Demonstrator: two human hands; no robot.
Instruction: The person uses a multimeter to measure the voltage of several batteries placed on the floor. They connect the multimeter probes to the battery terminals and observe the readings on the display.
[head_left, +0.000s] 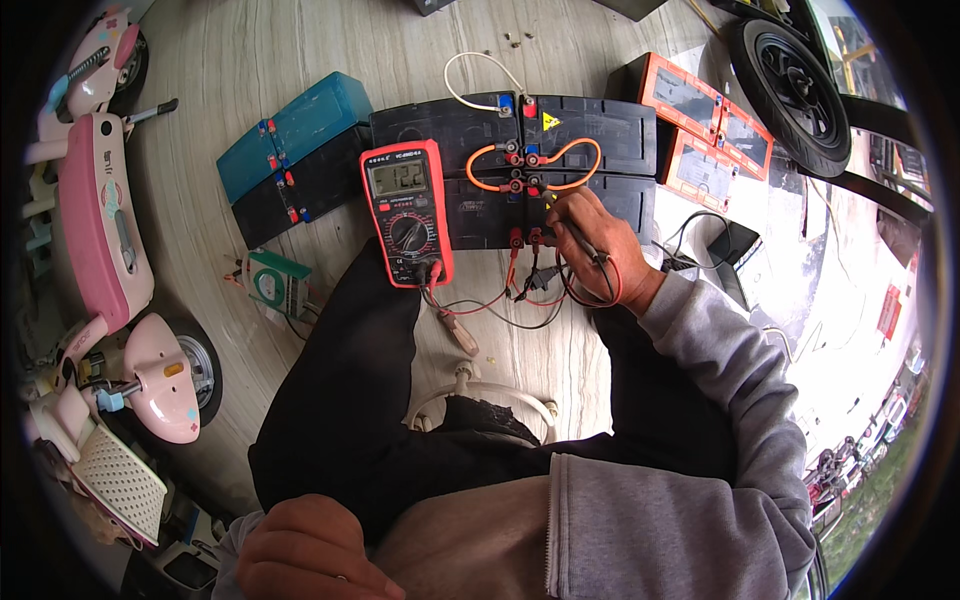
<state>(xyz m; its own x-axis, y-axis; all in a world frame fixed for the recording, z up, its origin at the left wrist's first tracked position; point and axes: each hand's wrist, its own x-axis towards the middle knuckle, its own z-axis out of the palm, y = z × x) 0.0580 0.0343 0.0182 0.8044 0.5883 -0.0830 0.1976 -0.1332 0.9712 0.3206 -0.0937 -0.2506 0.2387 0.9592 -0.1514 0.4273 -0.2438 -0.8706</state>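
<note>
My right hand (596, 244) grips the multimeter test probes (581, 238). One tip reaches a terminal on the near right black battery (626, 210); the other tip is hard to make out. Red and black test leads (480, 306) loop from the hand to a red-cased digital multimeter (409, 214), upright by my left knee with digits on its display. Orange jumper cables (592, 150) and a white cable (452, 66) link terminals across the black battery block (442, 124). Down by my belly, my left hand (307, 547) has its fingers folded together, with no object showing in it.
Teal (322, 109) and black batteries (307, 184) stand left, orange-topped batteries (686, 94) right. A screwdriver (457, 334) and a green-and-white device (279, 283) lie on the floor. A pink scooter (97, 225) flanks the left; a wheel (795, 94) stands far right.
</note>
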